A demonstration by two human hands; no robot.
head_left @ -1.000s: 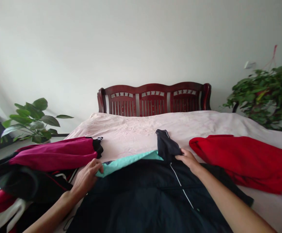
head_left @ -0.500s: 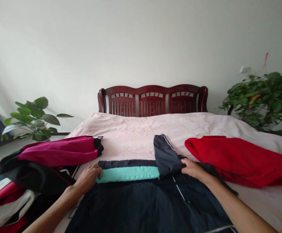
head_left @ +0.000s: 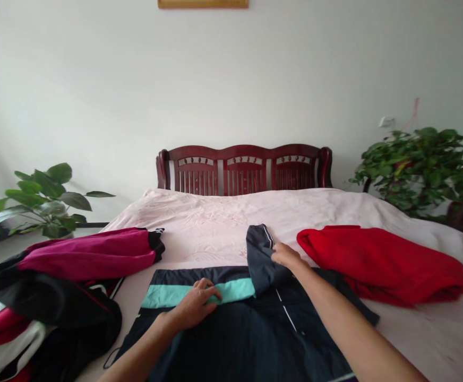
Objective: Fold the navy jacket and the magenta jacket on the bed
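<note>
A dark navy jacket with a teal band lies spread on the bed in front of me. My left hand rests on the teal band, fingers apart and pressing lightly on the cloth. One jacket sleeve, edged with white piping, points away toward the headboard. My right hand is closed on the piped edge of that sleeve; its fingertips are partly hidden.
A folded red garment lies to the right. On the left are a magenta garment and a heap of black, red and white clothes. Beyond the pink bedsheet stands a wooden headboard, with leafy plants on either side.
My left hand has moved right from the jacket's left edge onto the teal band. My right hand has slid up along the sleeve, away from me. The view has tilted up slightly.
</note>
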